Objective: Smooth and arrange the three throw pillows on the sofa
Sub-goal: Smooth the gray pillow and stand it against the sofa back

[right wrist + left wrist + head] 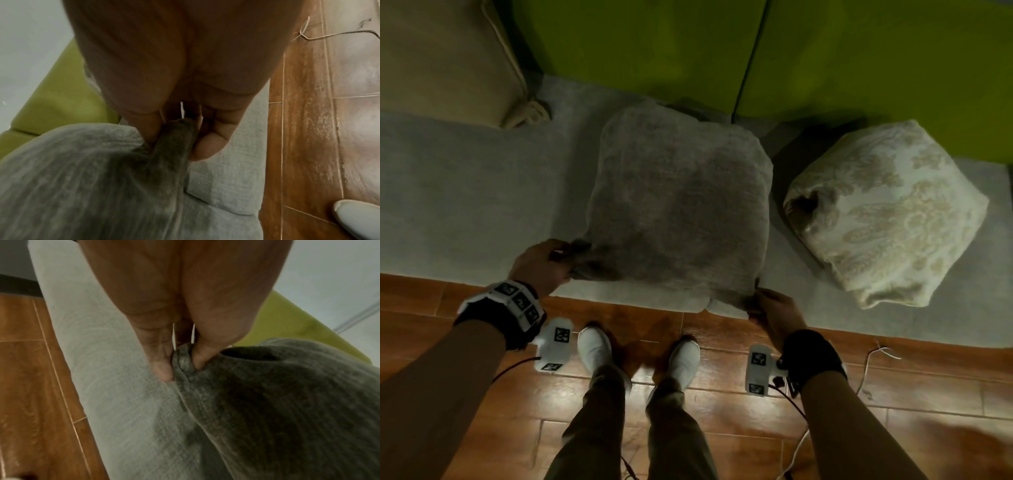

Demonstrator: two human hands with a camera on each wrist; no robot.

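A grey velvety pillow (681, 209) lies on the light grey sofa seat (465, 192), in the middle of the head view. My left hand (544, 265) pinches its near left corner (183, 360) between thumb and fingers. My right hand (774, 308) pinches the near right corner (174, 138) at the seat's front edge. A cream pillow with a paisley pattern (887, 212) lies flat on the seat to the right, apart from the grey one. A beige pillow (445, 58) with a knotted corner sits at the far left against the backrest.
The green sofa backrest (654, 51) runs along the far side. A brown wood-look floor (722, 404) lies in front of the sofa, with my white shoes (594, 346) close to the seat edge. A thin cable (873, 363) trails on the floor at the right.
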